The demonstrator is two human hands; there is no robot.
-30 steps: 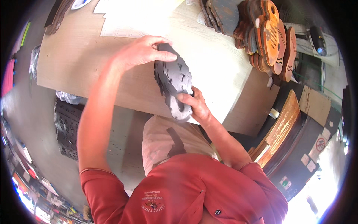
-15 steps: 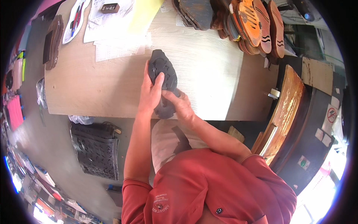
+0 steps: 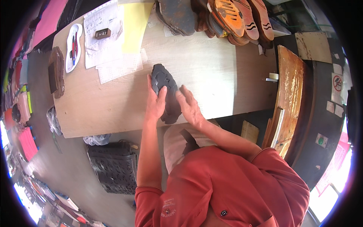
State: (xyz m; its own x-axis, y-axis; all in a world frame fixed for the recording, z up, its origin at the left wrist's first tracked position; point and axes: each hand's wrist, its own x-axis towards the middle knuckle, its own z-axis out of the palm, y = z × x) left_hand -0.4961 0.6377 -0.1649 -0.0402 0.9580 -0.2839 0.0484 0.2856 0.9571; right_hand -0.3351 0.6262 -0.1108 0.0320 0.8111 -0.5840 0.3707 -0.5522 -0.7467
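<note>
A black shoe sole (image 3: 165, 81) with raised tread pieces is held slanted over the near edge of the table. My left hand (image 3: 155, 104) grips it along its left side, thumb pressed on the tread and fingers behind it. Beside the sole's right edge, my right hand (image 3: 189, 107) has its fingers stretched out, blurred a little. Whether those fingertips brush the sole cannot be made out. The sole's underside is hidden from view.
The wooden table (image 3: 109, 106) carries papers (image 3: 104, 49), a small dark block (image 3: 102, 33), a white sole-shaped tray with pens (image 3: 73, 48), and stacked sole templates (image 3: 227, 19). A leaning wooden board (image 3: 289, 90) stands right. Black embossed sheets (image 3: 111, 166) lie below the table.
My right hand has let go of the sole and moved to its right, fingers straightening. My left hand keeps its grip. The whole view has shifted and turned slightly.
</note>
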